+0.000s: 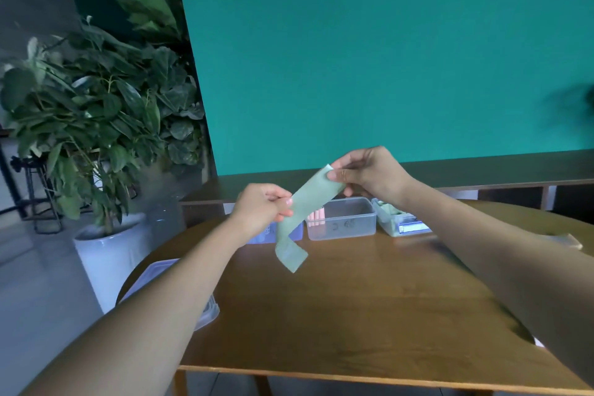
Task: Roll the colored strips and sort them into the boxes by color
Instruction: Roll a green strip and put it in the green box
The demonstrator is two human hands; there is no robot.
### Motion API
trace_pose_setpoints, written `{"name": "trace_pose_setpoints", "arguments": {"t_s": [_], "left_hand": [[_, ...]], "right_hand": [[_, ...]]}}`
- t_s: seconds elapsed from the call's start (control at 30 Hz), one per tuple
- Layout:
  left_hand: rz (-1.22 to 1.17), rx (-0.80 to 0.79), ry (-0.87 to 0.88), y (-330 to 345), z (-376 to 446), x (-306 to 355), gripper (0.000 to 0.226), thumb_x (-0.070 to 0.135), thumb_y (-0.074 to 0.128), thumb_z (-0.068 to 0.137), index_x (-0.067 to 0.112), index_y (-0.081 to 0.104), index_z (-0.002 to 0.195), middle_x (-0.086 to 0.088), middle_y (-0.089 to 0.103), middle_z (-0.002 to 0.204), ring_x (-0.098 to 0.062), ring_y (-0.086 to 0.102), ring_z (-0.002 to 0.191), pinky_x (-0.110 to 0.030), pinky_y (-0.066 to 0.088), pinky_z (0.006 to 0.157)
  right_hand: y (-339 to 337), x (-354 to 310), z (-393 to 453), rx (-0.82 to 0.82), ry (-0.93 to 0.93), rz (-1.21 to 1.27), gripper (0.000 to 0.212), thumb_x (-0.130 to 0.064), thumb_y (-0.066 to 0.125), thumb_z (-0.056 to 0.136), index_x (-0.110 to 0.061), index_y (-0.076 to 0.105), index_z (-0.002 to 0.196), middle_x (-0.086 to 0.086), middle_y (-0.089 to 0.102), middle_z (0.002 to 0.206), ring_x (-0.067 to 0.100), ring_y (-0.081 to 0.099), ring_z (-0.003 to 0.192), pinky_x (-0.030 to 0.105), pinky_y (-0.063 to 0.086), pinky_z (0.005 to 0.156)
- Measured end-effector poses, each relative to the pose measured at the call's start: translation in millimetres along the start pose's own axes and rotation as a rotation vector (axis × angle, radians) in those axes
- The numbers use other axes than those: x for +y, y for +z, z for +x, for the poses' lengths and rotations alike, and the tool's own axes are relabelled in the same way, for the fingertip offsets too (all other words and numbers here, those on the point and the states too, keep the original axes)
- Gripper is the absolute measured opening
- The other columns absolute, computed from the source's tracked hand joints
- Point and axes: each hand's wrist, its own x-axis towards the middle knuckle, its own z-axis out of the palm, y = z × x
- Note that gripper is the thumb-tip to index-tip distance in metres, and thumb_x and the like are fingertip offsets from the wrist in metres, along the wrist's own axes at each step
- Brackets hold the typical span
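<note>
A pale green strip (305, 202) hangs in the air above the wooden table (369, 299), stretched slantwise between both hands. My right hand (369, 175) pinches its upper end. My left hand (262, 207) pinches it lower down, and the loose tail curls below, just over the tabletop. Behind the strip stand three clear boxes in a row: the left box (297, 233) with bluish contents, mostly hidden by my left hand; the middle box (345, 219) with pink rolls at its left end; the right box (397, 219) with green rolls.
Clear plastic lids (205, 315) lie at the table's left edge under my left forearm. Another green strip (569, 241) lies at the far right of the table. A potted plant in a white pot (109, 254) stands on the floor to the left. A teal wall rises behind.
</note>
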Motion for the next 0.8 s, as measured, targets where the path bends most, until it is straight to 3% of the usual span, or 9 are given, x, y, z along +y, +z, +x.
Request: {"name": "trace_pose_setpoints", "arguments": {"t_s": [0.13,0.27,0.5,0.63,0.7,0.8], "left_hand": [[0.061,0.021,0.024,7,16,-11,0.006,0.014,0.074,0.089,0.014,0.076,0.094,-0.002,0.077,0.086,-0.012,0.072,0.072,-0.020,0.052,0.064],[0.039,0.030,0.026,15,21,-23,0.007,0.015,0.077,0.086,0.016,0.079,0.093,0.006,0.078,0.089,-0.007,0.073,0.086,-0.025,0.056,0.082],[-0.011,0.228,0.205,28,-13,-10,0.009,0.011,0.076,0.086,0.017,0.081,0.090,0.016,0.076,0.081,0.001,0.070,0.078,-0.013,0.053,0.067],[-0.084,0.145,0.236,37,-32,0,0.008,0.012,0.080,0.084,0.014,0.082,0.091,0.010,0.077,0.082,-0.006,0.070,0.078,-0.022,0.056,0.066],[-0.116,0.066,0.227,41,-37,6,0.006,0.015,0.080,0.084,0.014,0.082,0.090,0.002,0.076,0.080,-0.018,0.070,0.078,-0.029,0.055,0.066],[-0.183,0.111,0.255,44,-36,11,0.012,0.019,0.076,0.088,0.009,0.080,0.083,-0.006,0.073,0.074,-0.017,0.065,0.068,-0.022,0.048,0.062]], "right_hand": [[2,9,14,0.022,-0.001,-0.022,0.014,-0.015,0.081,0.086,-0.007,0.073,0.095,0.003,0.075,0.074,0.014,0.060,0.046,0.018,0.036,0.036],[5,15,25,0.022,-0.005,0.007,0.015,-0.015,0.080,0.086,-0.005,0.074,0.096,0.010,0.077,0.081,0.016,0.064,0.052,0.020,0.043,0.042],[1,33,38,0.087,0.064,0.082,0.006,-0.001,0.074,0.089,-0.003,0.070,0.092,0.016,0.075,0.085,0.019,0.074,0.065,0.023,0.058,0.054],[5,42,38,-0.006,0.071,0.295,0.012,0.000,0.067,0.094,0.005,0.070,0.104,0.019,0.075,0.101,0.024,0.075,0.092,0.026,0.061,0.082],[8,41,36,-0.046,0.098,0.428,0.013,-0.005,0.064,0.097,0.004,0.069,0.105,0.017,0.075,0.100,0.026,0.074,0.096,0.026,0.060,0.085],[10,37,33,-0.079,0.112,0.479,0.019,-0.023,0.072,0.092,-0.004,0.068,0.090,0.008,0.072,0.090,0.022,0.067,0.085,0.028,0.057,0.083]]}}
